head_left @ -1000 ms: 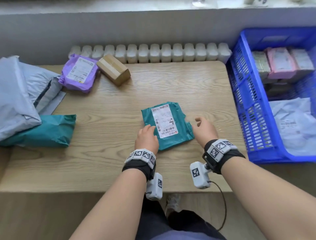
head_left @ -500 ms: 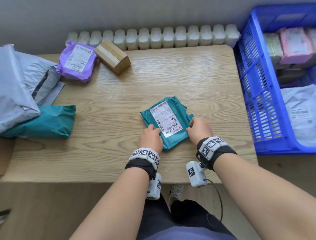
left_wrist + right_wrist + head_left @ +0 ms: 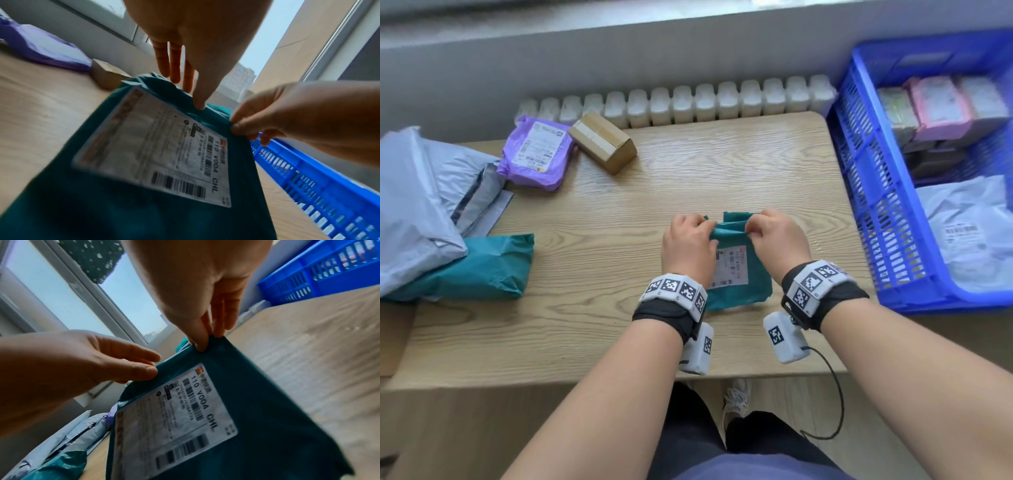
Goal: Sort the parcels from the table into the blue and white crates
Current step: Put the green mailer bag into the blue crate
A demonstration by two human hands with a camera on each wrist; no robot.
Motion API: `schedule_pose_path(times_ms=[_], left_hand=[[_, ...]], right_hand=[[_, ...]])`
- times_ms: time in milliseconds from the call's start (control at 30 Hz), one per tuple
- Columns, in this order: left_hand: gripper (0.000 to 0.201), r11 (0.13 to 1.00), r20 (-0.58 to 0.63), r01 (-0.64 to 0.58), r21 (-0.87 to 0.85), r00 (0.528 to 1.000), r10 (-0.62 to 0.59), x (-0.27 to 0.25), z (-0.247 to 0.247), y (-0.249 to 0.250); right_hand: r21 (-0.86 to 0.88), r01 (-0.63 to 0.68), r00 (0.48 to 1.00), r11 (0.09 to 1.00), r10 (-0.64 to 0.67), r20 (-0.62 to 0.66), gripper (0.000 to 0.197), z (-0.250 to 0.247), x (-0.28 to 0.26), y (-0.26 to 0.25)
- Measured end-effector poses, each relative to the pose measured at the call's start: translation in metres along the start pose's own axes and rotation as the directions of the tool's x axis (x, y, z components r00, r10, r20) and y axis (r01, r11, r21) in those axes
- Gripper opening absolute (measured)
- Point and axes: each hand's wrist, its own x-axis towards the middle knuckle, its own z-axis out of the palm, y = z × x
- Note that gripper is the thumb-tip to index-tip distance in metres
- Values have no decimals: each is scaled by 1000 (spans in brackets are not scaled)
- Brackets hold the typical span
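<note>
Between both hands, teal parcel (image 3: 739, 274) hangs crinkled, label showing.

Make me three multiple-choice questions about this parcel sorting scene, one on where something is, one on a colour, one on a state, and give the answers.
1. Where does the small brown cardboard box lie?
A. beside the purple mailer bag
B. inside the blue plastic crate
C. on the floor

2. What colour is the labelled mailer bag in both hands?
A. pink
B. teal
C. grey

3. How is it held?
A. lying flat, untouched
B. pinched at its top edge by left hand and right hand
C. pressed flat by one palm

Answers: 1 A, they lie side by side at the table's far left; 2 B, teal plastic shows around the label; 3 B, both wrist views show thumbs and fingers pinching it.
</note>
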Motion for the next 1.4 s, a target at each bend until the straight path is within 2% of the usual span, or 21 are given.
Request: schedule_pose_path(times_ms=[133, 300, 367, 467, 567, 733, 833, 1000, 1233, 1333, 1400], left_hand=[[28, 1000, -20, -3, 29, 1000, 4, 0, -7, 8], [26, 994, -9, 85, -63, 996, -86, -4, -15, 15], [25, 982, -36, 151, -114, 987, -156, -4, -19, 17], [23, 934, -86, 278, -224, 949, -303, -5, -31, 16], [25, 874, -119, 368, -318, 899, -421, -9, -44, 14], [23, 772, -137, 395, -498, 843, -520, -16, -60, 17], [21, 713, -139, 373, -594, 825, -547, -16, -71, 19], [19, 639, -139, 270, -720, 846, -514, -13, -94, 28], [15, 590, -255, 61, -805, 863, -436, -6, -146, 45], [14, 527, -297, -44, -848, 865, -405, -4, -170, 56], [13, 474, -297, -93, -876, 877, -378, -6, -185, 63]], right_hand=[[43, 148, 984, 988, -143, -105, 17, -11, 1, -11], [72, 200, 959, 977, -180, -220, 15, -18, -5, -16], [105, 190, 937, 976, -148, -317, 10, -21, -10, -18], [210, 109, 909, 972, -12, -417, 7, -29, -18, -13], [289, 25, 904, 957, 101, -414, 5, -31, -27, -7], [372, -41, 919, 927, 181, -350, 17, -35, -34, -15], [402, -51, 917, 914, 203, -345, 20, -45, -33, -19], [513, -35, 884, 858, 266, -384, 10, -75, -32, -32], [581, 94, 851, 808, 238, -468, 3, -137, -35, -61], [587, 151, 818, 795, 232, -526, 7, -162, -39, -73], [598, 186, 799, 779, 234, -553, 3, -178, -44, -80]])
